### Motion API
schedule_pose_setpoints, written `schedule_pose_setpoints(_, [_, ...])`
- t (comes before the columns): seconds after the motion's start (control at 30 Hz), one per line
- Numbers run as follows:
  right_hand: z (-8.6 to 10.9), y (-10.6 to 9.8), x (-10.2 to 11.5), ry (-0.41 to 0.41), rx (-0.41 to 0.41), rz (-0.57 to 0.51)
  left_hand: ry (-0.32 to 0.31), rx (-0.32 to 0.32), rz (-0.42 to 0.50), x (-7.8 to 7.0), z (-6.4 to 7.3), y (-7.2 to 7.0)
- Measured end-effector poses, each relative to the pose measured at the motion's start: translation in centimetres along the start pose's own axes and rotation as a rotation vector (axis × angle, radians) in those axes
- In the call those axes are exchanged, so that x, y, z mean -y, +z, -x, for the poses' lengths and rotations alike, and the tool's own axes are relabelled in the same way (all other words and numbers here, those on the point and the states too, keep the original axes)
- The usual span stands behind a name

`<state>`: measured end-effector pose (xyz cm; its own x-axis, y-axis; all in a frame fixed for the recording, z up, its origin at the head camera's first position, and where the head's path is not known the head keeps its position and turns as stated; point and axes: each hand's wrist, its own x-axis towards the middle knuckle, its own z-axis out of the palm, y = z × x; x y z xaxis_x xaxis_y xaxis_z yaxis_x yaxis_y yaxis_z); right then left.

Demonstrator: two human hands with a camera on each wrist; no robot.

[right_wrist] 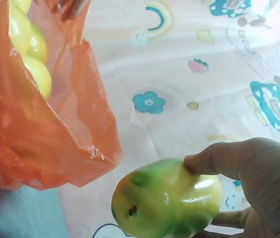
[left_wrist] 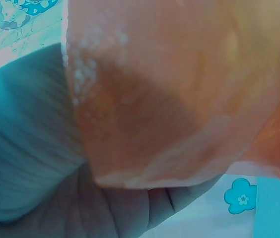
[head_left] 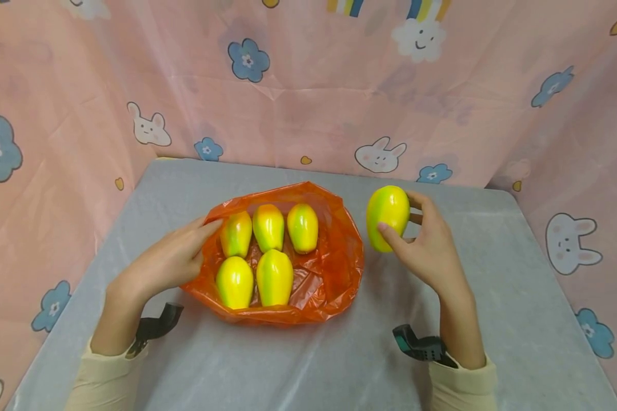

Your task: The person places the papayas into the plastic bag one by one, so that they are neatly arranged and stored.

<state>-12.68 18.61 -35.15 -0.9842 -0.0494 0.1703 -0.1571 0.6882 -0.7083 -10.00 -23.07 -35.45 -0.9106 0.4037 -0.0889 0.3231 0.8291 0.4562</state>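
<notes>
An orange-red plastic bag (head_left: 334, 274) sits on the table with its mouth spread wide, and several yellow-green mangoes (head_left: 275, 278) lie inside it. At its left rim my left hand (head_left: 172, 260) grips the plastic, with the fingers partly hidden by the bag. In the left wrist view the thin plastic (left_wrist: 145, 124) hangs in front of the palm and covers much of the hand. To the right of the bag, my right hand (head_left: 427, 245) holds one mango (head_left: 388, 214) between thumb and fingers. The right wrist view shows this mango's (right_wrist: 167, 198) dark stem spot and green patches.
The grey table (head_left: 493, 285) extends around the bag on all sides. A pink patterned cloth (head_left: 298, 114) rises behind the table and at both sides. Black wrist mounts stick out by the left sleeve (head_left: 108, 377) and the right sleeve (head_left: 463, 385).
</notes>
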Motion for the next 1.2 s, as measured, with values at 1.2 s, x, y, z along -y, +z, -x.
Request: schedule_pose_setpoints(1.2, [2.4, 5.0, 5.0, -0.105, 0.149, -0.101, -0.030, 0.032, 0.028, 0.2, -0.2, 0.0])
